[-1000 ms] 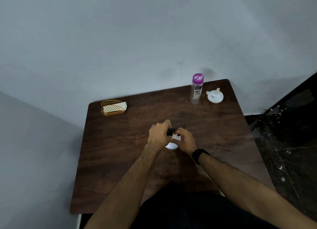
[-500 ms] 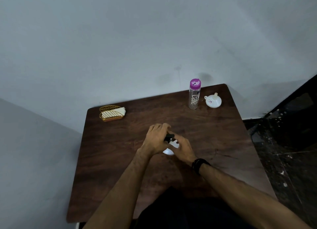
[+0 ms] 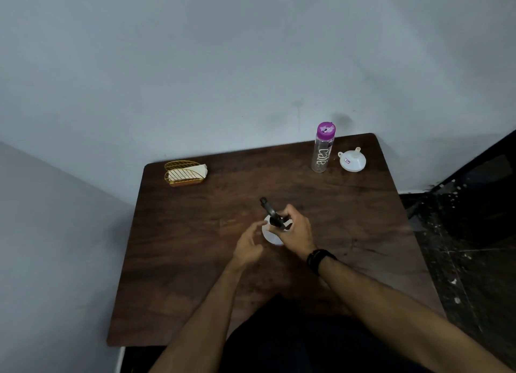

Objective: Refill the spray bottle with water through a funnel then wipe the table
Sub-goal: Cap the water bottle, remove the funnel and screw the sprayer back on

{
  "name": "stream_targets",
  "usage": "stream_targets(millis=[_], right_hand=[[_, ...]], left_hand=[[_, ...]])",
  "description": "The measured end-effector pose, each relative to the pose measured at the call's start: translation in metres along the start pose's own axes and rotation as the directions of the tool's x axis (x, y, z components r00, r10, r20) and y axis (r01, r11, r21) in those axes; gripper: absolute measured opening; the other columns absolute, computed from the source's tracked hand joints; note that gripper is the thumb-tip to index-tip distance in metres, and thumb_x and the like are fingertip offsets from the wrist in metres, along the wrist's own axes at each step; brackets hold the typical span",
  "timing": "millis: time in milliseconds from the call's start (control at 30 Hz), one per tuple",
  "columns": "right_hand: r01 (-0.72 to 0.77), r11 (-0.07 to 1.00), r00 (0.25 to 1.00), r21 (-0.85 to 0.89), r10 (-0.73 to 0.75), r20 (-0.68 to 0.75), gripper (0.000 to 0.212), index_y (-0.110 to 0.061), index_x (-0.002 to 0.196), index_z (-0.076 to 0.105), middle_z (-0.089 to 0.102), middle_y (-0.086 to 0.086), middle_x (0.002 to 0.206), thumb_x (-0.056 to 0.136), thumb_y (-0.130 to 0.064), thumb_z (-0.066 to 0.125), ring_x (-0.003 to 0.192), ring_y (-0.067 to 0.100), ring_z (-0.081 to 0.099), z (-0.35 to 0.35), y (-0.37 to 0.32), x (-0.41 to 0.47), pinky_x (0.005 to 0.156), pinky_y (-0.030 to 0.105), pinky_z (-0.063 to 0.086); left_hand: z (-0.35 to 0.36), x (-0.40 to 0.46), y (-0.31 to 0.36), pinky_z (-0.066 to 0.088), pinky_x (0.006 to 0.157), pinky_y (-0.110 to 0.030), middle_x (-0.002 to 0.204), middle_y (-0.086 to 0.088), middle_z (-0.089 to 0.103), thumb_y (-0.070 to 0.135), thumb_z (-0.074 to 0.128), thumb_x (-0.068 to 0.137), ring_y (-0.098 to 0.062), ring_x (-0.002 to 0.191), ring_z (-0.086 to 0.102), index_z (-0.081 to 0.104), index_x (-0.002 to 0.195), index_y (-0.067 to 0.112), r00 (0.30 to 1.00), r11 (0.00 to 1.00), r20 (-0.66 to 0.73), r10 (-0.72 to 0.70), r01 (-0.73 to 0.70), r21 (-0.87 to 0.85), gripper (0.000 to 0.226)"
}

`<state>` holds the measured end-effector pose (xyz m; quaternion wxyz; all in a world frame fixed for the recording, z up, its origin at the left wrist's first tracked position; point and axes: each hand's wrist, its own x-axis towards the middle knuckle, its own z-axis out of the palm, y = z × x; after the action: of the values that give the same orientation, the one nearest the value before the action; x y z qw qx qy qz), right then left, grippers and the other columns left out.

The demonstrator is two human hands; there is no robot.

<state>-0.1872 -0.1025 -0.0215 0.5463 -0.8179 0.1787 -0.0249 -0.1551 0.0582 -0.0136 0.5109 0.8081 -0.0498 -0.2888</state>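
A white spray bottle [image 3: 272, 237] stands in the middle of the dark wooden table [image 3: 181, 261]. Its black spray head [image 3: 270, 211] points away to the upper left. My right hand [image 3: 296, 230] is closed around the head and neck of the bottle. My left hand [image 3: 248, 245] hovers just left of the bottle, fingers apart, holding nothing. A clear water bottle [image 3: 322, 149] with a purple cap stands at the far right of the table. A white funnel [image 3: 352, 160] lies upside down beside it, spout up.
A gold wire holder [image 3: 184, 174] with folded white napkins sits at the far left corner. The table stands against a pale wall. Dark speckled floor [image 3: 469, 247] lies to the right of the table's edge.
My left hand has let go of the spray head and drawn back to the left. The black head now shows, held by my right hand alone.
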Motion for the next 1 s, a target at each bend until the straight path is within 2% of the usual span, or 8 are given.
stream_targets(millis=[100, 233, 367, 533, 667, 733, 867, 1000], right_hand=[[-0.03, 0.999, 1.0, -0.017, 0.03, -0.007, 0.039, -0.021, 0.083, 0.052, 0.064, -0.012, 0.083, 0.069, -0.036, 0.085, 0.078, 0.008, 0.06, -0.001, -0.001, -0.001, 0.063, 0.027, 0.045], [0.014, 0.994, 1.0, -0.105, -0.014, -0.002, 0.041, -0.035, 0.105, 0.06, 0.067, -0.018, 0.097, 0.071, -0.042, 0.083, 0.09, 0.004, 0.062, -0.007, -0.003, -0.002, 0.074, 0.027, 0.052], [0.055, 0.99, 0.998, -0.128, -0.052, 0.032, 0.031, -0.035, 0.101, 0.069, 0.069, -0.021, 0.095, 0.074, -0.04, 0.081, 0.091, -0.001, 0.063, -0.006, -0.001, 0.001, 0.082, 0.029, 0.053], [0.045, 0.986, 0.995, -0.163, -0.03, 0.095, 0.029, -0.033, 0.085, 0.063, 0.066, -0.019, 0.082, 0.07, -0.043, 0.085, 0.078, -0.004, 0.06, -0.015, -0.004, 0.004, 0.068, 0.017, 0.043], [-0.042, 0.993, 0.999, -0.109, 0.042, -0.004, 0.046, -0.018, 0.076, 0.051, 0.06, -0.01, 0.07, 0.064, -0.041, 0.089, 0.062, -0.005, 0.056, -0.013, -0.007, -0.005, 0.05, 0.014, 0.041], [-0.066, 0.995, 0.998, -0.076, 0.063, -0.031, 0.047, -0.012, 0.079, 0.053, 0.06, -0.01, 0.073, 0.066, -0.037, 0.09, 0.062, -0.007, 0.056, -0.012, -0.008, -0.009, 0.051, 0.012, 0.043], [-0.025, 0.994, 0.998, -0.103, 0.02, -0.055, 0.038, -0.02, 0.086, 0.056, 0.058, -0.015, 0.076, 0.077, -0.048, 0.08, 0.065, -0.002, 0.054, -0.008, -0.007, -0.018, 0.057, 0.013, 0.041], [0.038, 0.983, 0.997, -0.181, -0.05, -0.06, 0.038, -0.024, 0.11, 0.06, 0.065, -0.015, 0.094, 0.085, -0.051, 0.07, 0.081, -0.001, 0.059, -0.009, -0.006, -0.017, 0.067, 0.017, 0.046]], left_hand=[[0.014, 0.01, -0.004, 0.049, 0.102, -0.026, 0.132, 0.007, 0.064, 0.026, 0.072, 0.078, -0.01, 0.124, 0.059, 0.052, 0.142, 0.022, 0.993, 0.998, 0.113, 0.032, -0.038, 0.055, 0.068], [0.018, 0.036, -0.032, 0.052, 0.097, -0.043, 0.128, 0.01, 0.066, 0.041, 0.061, 0.076, -0.014, 0.118, 0.061, 0.052, 0.138, 0.035, 0.997, 0.937, 0.07, -0.011, -0.014, 0.349, 0.063], [0.02, 0.03, -0.011, 0.042, 0.097, -0.034, 0.127, 0.003, 0.061, 0.034, 0.07, 0.079, -0.019, 0.114, 0.054, 0.054, 0.137, 0.027, 0.998, 0.842, 0.025, 0.065, -0.069, 0.536, 0.06], [0.023, 0.031, 0.0, 0.043, 0.089, -0.033, 0.118, 0.003, 0.057, 0.025, 0.074, 0.079, -0.017, 0.108, 0.051, 0.063, 0.118, 0.021, 0.989, 0.895, -0.046, 0.142, -0.108, 0.433, 0.041], [0.03, 0.027, 0.004, 0.054, 0.082, -0.039, 0.104, 0.015, 0.067, 0.023, 0.06, 0.083, -0.009, 0.097, 0.063, 0.061, 0.107, 0.037, 0.994, 0.947, -0.055, 0.095, -0.073, 0.314, 0.029], [0.032, 0.023, 0.006, 0.052, 0.081, -0.037, 0.102, 0.012, 0.068, 0.018, 0.057, 0.085, -0.012, 0.095, 0.063, 0.059, 0.111, 0.037, 0.997, 0.954, -0.05, 0.066, -0.048, 0.295, 0.032], [0.031, 0.02, 0.007, 0.051, 0.08, -0.038, 0.099, 0.014, 0.068, 0.021, 0.054, 0.089, -0.015, 0.094, 0.065, 0.058, 0.11, 0.035, 0.997, 0.963, -0.069, 0.044, -0.024, 0.268, 0.026], [0.034, 0.019, 0.009, 0.052, 0.087, -0.045, 0.111, 0.005, 0.069, 0.02, 0.06, 0.088, -0.02, 0.105, 0.063, 0.06, 0.112, 0.029, 0.995, 0.969, -0.099, 0.027, -0.001, 0.249, 0.026]])
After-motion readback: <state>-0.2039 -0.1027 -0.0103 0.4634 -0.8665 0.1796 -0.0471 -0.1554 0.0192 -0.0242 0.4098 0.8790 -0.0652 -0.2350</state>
